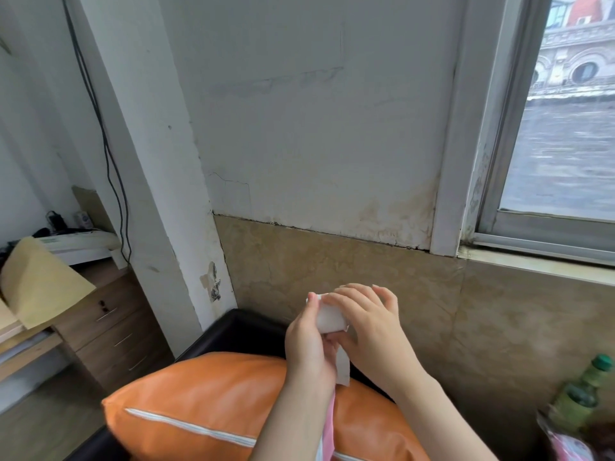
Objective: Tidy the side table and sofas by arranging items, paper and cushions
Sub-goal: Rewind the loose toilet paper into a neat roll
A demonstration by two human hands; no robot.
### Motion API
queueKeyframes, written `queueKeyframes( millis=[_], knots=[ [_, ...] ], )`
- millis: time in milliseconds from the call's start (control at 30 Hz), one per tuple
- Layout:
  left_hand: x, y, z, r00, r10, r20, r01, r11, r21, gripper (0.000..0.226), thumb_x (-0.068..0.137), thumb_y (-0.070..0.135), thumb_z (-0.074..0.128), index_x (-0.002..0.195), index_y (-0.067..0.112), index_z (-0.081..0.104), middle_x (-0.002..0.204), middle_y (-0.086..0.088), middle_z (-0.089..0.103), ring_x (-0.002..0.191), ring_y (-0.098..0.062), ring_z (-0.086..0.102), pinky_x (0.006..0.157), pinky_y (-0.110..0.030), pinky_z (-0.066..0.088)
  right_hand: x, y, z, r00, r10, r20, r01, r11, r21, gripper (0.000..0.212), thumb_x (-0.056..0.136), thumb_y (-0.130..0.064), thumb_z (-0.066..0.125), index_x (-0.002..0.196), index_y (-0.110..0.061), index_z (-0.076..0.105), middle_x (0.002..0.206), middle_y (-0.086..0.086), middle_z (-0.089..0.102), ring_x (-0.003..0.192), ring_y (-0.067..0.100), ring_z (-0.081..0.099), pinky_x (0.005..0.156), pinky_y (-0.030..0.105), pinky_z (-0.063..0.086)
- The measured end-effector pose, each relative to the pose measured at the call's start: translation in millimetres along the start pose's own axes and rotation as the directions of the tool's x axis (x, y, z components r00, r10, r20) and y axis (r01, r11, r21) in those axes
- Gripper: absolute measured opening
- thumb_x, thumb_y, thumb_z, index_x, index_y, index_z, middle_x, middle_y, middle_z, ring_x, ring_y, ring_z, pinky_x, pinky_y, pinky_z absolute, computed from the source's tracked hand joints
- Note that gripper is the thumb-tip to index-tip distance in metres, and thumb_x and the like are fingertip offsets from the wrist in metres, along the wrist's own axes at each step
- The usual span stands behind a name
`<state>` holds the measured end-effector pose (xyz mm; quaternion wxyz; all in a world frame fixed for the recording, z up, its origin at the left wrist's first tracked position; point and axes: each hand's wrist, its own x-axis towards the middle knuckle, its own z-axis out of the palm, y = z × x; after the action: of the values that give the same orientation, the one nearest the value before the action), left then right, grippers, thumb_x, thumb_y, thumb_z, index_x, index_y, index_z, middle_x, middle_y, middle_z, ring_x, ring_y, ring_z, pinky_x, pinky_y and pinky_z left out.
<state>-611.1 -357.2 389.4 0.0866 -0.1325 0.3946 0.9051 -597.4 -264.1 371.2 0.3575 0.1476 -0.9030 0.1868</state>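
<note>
Above orange leather cushion [213,404] | both hands [366,331] pinch soft white tissue [329,319]

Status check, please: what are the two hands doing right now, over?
Left hand and right hand both gripping white paper, held above orange cushion. Paper tail hanging loose below. Green bottle off to the right, nothing in the way.

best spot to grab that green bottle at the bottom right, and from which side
Take the green bottle around its body just below the neck, coming from the left. It leans with its green cap up and to the right, the wall is close behind it, and a pink-patterned bag crowds its base, so the upper body looks like the freest part.
</note>
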Motion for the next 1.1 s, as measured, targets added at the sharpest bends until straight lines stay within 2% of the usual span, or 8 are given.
queueKeyframes(
  millis=[200, 333, 433, 533, 700, 767, 867, 1100],
  knots=[
    [-1, 8, -4, 0.995, -0.093, 0.041, 0.093, 0.996, 0.008, 0.026, 0.095, 0.012, 0.044, 0.093, -0.008, 0.061, 0.077, -0.017, 0.065, 0.068, -0.023, 0.060, 0.050, -0.021, 0.043, -1, 11, 1, 0.999, 0.004, 0.036, -0.010, 0.985, 0.169, 0.022, 0.076, -0.034, 0.054, 0.095, -0.025, 0.060, 0.094, -0.017, 0.061, 0.103, 0.001, 0.046, 0.097, 0.019, 0.019],
    [5, 7, -4, 0.994, -0.101, 0.037, 0.099, 0.994, 0.038, 0.031, 0.094, 0.011, 0.043, 0.104, -0.012, 0.061, 0.097, -0.026, 0.062, 0.089, -0.034, 0.060, 0.079, -0.035, 0.048, 1, 7, -2, 0.980, 0.146, 0.133, -0.180, 0.940, 0.291, 0.048, 0.083, -0.054, 0.032, 0.084, -0.013, 0.056, 0.087, -0.011, 0.052, 0.093, -0.001, 0.039, 0.089, 0.015, 0.020],
    [4, 3, -2, 0.994, -0.029, 0.105, 0.024, 0.999, 0.045, 0.041, 0.094, 0.030, 0.050, 0.101, -0.007, 0.064, 0.094, -0.023, 0.067, 0.090, -0.031, 0.064, 0.085, -0.037, 0.049, 3, 4, -4, 0.956, 0.248, 0.158, -0.290, 0.884, 0.365, 0.023, 0.092, -0.042, 0.041, 0.089, -0.020, 0.049, 0.080, -0.014, 0.047, 0.086, -0.008, 0.041, 0.083, 0.024, 0.026],
    [1, -1, -2, 0.980, 0.055, 0.190, -0.077, 0.991, 0.111, 0.042, 0.081, 0.034, 0.058, 0.097, -0.004, 0.067, 0.088, -0.019, 0.069, 0.082, -0.024, 0.067, 0.075, -0.030, 0.053, 7, 4, -5, 0.940, 0.306, 0.153, -0.342, 0.860, 0.378, 0.007, 0.095, -0.030, 0.048, 0.092, -0.027, 0.042, 0.073, -0.016, 0.046, 0.077, -0.011, 0.044, 0.080, 0.026, 0.028],
    [4, -1, 0, 0.992, 0.107, 0.067, -0.116, 0.982, 0.149, 0.022, 0.093, 0.013, 0.054, 0.097, -0.006, 0.066, 0.081, -0.017, 0.066, 0.071, -0.022, 0.065, 0.060, -0.026, 0.053, 8, 0, 4, 0.955, 0.297, 0.025, -0.296, 0.933, 0.207, 0.032, 0.082, -0.056, 0.032, 0.094, -0.028, 0.042, 0.083, -0.017, 0.048, 0.079, 0.001, 0.043, 0.077, 0.023, 0.023],
    [5, 3, 0, 0.993, 0.120, 0.005, -0.120, 0.985, 0.125, 0.021, 0.094, 0.014, 0.055, 0.097, -0.003, 0.065, 0.082, -0.014, 0.065, 0.070, -0.021, 0.062, 0.056, -0.024, 0.051, 5, 4, 6, 0.974, 0.212, -0.076, -0.198, 0.967, 0.158, 0.027, 0.079, -0.046, 0.051, 0.099, -0.027, 0.047, 0.093, -0.016, 0.049, 0.087, 0.003, 0.043, 0.076, 0.020, 0.024],
    [6, 7, 2, 0.994, 0.112, -0.020, -0.109, 0.989, 0.097, 0.020, 0.096, 0.016, 0.053, 0.088, 0.002, 0.066, 0.077, -0.010, 0.065, 0.068, -0.019, 0.062, 0.048, -0.021, 0.048, 5, 9, 4, 0.999, 0.032, -0.011, -0.031, 0.997, 0.067, 0.046, 0.065, -0.029, 0.067, 0.108, -0.029, 0.050, 0.112, -0.015, 0.051, 0.105, 0.007, 0.044, 0.081, 0.023, 0.021],
    [-2, 9, 3, 0.997, -0.063, 0.037, 0.063, 0.998, -0.006, 0.023, 0.094, 0.013, 0.045, 0.098, -0.006, 0.059, 0.082, -0.016, 0.063, 0.069, -0.022, 0.061, 0.049, -0.020, 0.046, 2, 13, 1, 0.999, 0.041, -0.016, -0.039, 0.993, 0.110, 0.032, 0.069, -0.015, 0.064, 0.100, -0.020, 0.064, 0.097, -0.011, 0.065, 0.101, 0.005, 0.047, 0.083, 0.023, 0.023]
  ],
)
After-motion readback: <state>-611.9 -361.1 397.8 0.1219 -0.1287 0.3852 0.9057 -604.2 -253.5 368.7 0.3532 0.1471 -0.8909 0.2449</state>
